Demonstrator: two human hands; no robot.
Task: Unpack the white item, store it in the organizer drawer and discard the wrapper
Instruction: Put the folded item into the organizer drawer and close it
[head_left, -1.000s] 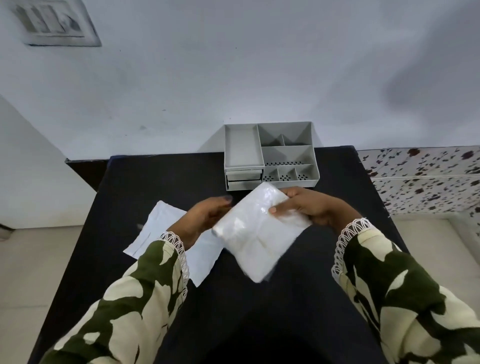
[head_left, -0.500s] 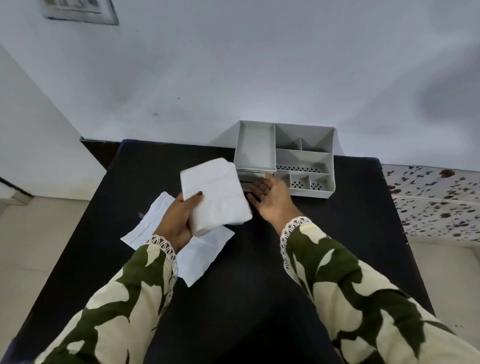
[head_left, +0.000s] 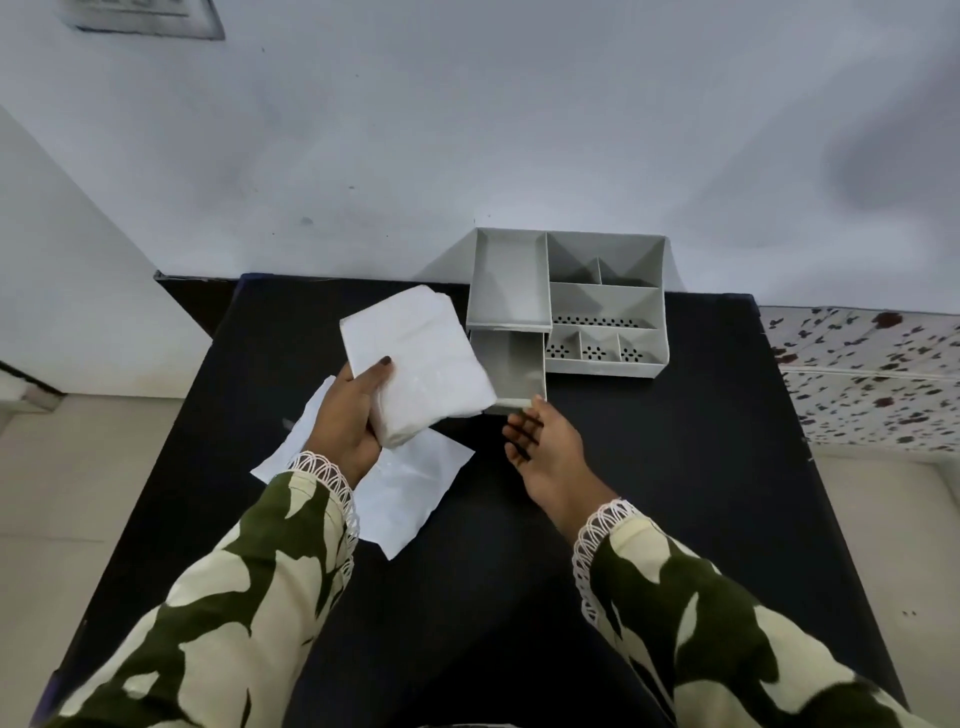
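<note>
White stuff count: one white item, folded and padded-looking, and one flat wrapper lying on the desk. One grey plastic organizer sits at the desk's far edge, touching the wall. One drawer, pulled out toward the person from under the organizer's left section. Two hands. Left hand grips the white item by its near-left corner, thumb on top, holding it up off the desk just left of the open drawer; the item's right edge overlaps the drawer's left side in view, can't tell if they touch. Right hand is loose, palm up, fingers spread, fingertips at the drawer's front lip, holding nothing. Wrapper lies flat near the desk's left edge, partly under the left hand and the item. Containers: drawer looks empty; organizer top has one long tray on the left, two deep bins at back right, one wide bin below them with a perforated strip, and three small perforated cells along the front right, nothing visible in any. Desk top is matte black. Wall is plain off-white with a switch plate at upper left; floor is pale tile on the left, and a speckled white surface sits right of the desk. Both sleeves are green-and-cream patterned with lace cuffs.
</note>
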